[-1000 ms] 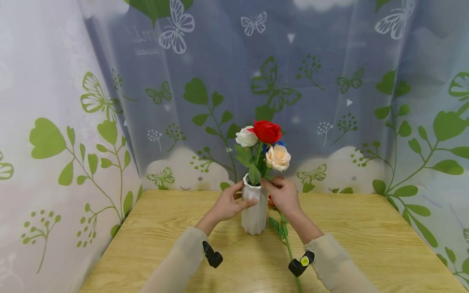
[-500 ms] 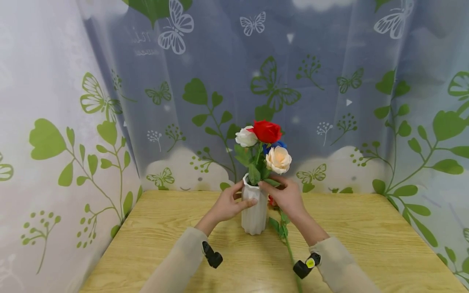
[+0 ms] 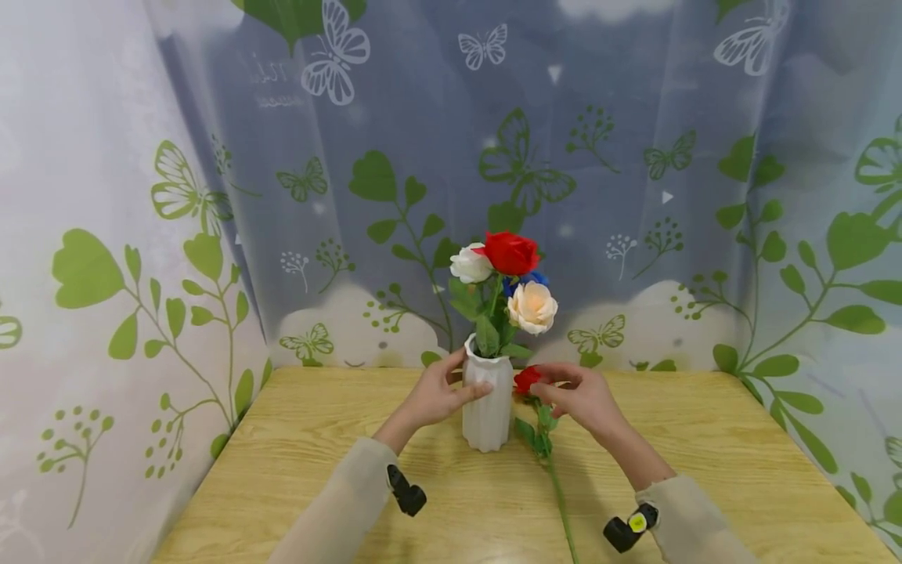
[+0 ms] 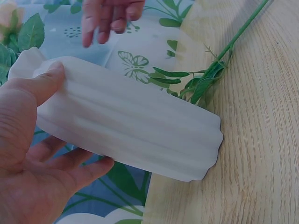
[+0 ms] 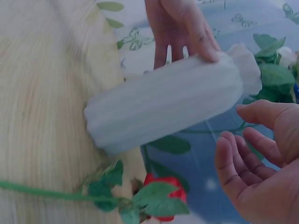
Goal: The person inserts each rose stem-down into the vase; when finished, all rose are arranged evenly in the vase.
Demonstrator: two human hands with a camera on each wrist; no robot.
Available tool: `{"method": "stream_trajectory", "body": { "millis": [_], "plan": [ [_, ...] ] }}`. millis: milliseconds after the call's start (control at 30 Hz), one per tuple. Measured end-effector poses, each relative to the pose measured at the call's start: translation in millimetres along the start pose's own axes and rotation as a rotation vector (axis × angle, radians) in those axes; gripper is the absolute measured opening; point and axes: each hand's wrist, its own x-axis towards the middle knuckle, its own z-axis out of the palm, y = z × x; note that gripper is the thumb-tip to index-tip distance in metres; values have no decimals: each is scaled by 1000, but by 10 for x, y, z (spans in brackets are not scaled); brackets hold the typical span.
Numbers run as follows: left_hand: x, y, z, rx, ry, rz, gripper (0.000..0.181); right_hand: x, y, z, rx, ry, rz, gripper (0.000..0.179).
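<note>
My left hand (image 3: pixel 438 392) grips the white ribbed vase (image 3: pixel 486 415) near its top, thumb across the front and fingers behind. The vase stands upright on the table and holds a red rose (image 3: pixel 510 252), a white rose (image 3: pixel 470 264), a cream rose (image 3: pixel 533 308) and a blue flower (image 3: pixel 528 280). To the right of the vase, my right hand (image 3: pixel 581 399) has its fingers loosely bent and holds nothing, as the right wrist view shows. In the head view its fingertips overlap a second red rose (image 5: pixel 166 196), which lies on the table beside the vase.
The lying rose's green stem (image 3: pixel 561 501) runs toward the near edge of the wooden table (image 3: pixel 338 407). Behind and at the sides hang printed curtains (image 3: pixel 416 117) with leaves and butterflies.
My right hand has left the vase's rim and leaves and moved right and down beside the lying red rose. My left hand keeps its grip, and the vase stays in place.
</note>
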Motion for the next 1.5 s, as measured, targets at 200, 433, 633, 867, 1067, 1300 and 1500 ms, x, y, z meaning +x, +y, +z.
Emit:
{"method": "stream_trajectory", "body": {
  "millis": [200,433,633,867,1067,1300,1500],
  "plan": [
    [-9,-2,-4,-7,-7,2,80,-87,222,-77,70,-35,67,53],
    [-2,-25,-12,-12,-7,12,78,-173,518,-69,100,-51,130,53],
    [7,-50,-15,-8,-6,18,77,-236,726,-13,128,-89,164,52],
    [7,-30,-14,-8,-6,17,78,-281,868,20,93,-104,208,49],
    [21,-34,-20,-5,-1,11,79,-297,911,68,123,-127,265,56],
    [15,-42,-16,-8,-5,4,78,-308,891,161,41,-62,296,56],
    [9,-28,-8,-9,-8,9,78,-307,910,223,-63,-54,241,52]
  ]
}}
